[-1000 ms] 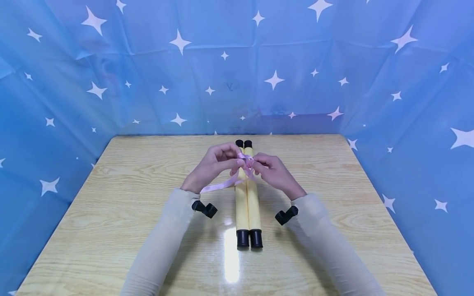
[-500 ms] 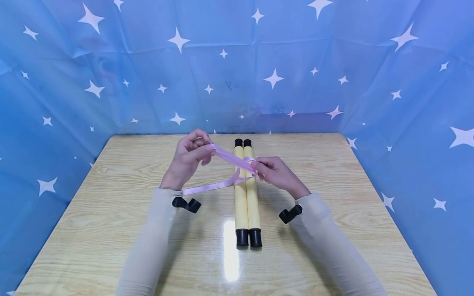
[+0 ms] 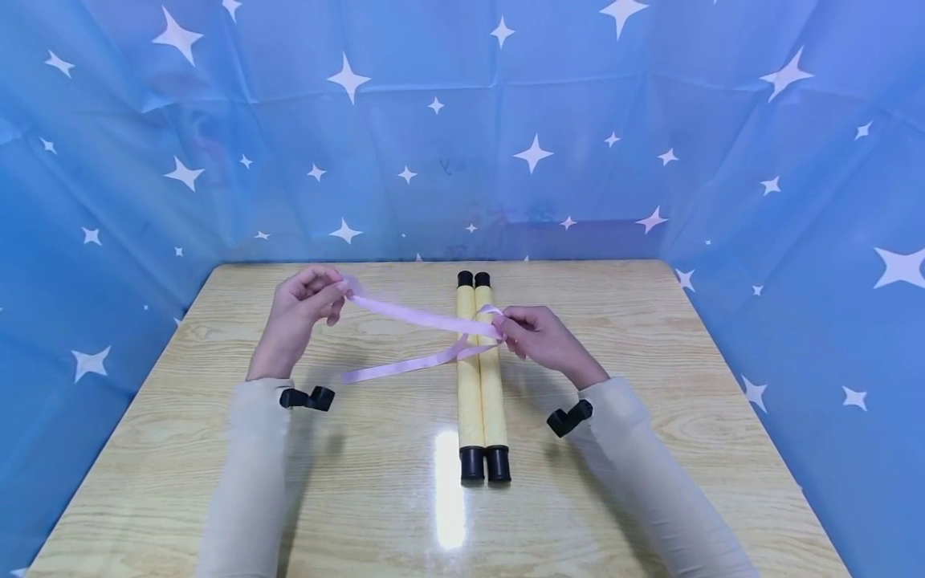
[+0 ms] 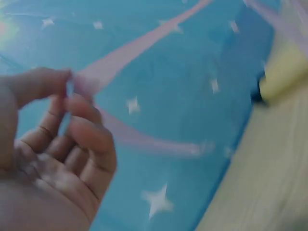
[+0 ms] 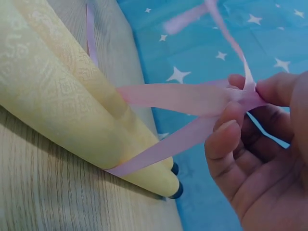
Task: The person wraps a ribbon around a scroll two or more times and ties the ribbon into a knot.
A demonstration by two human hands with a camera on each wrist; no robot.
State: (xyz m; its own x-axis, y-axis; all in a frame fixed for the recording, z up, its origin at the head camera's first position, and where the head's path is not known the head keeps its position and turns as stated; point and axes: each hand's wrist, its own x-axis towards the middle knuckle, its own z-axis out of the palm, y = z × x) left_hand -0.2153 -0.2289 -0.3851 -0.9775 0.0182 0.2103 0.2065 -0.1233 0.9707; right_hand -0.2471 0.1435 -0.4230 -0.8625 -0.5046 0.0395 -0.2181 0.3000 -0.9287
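Two yellow patterned scrolls (image 3: 470, 401) with black end caps lie side by side on the table. A pink ribbon (image 3: 412, 315) passes around them. Out to the left of the scrolls, my left hand (image 3: 299, 317) pinches one length of it between thumb and fingertips, a short tail hanging past them in the left wrist view. My right hand (image 3: 538, 337) pinches the ribbon close over the right scroll; in the right wrist view several strands (image 5: 178, 98) meet at its fingertips. Between the hands the upper length is stretched. Another loose ribbon end (image 3: 376, 372) trails left, low over the table.
The wood-grain table (image 3: 614, 482) reaches back to a blue curtain (image 3: 433, 144) with white stars, which also hangs on both sides. Black mounts (image 3: 307, 398) sit on both wrists over the pale sleeves.
From beside the right hand over the scrolls, my left hand has moved far left, drawing a length of ribbon out. My right hand has shifted only slightly right.
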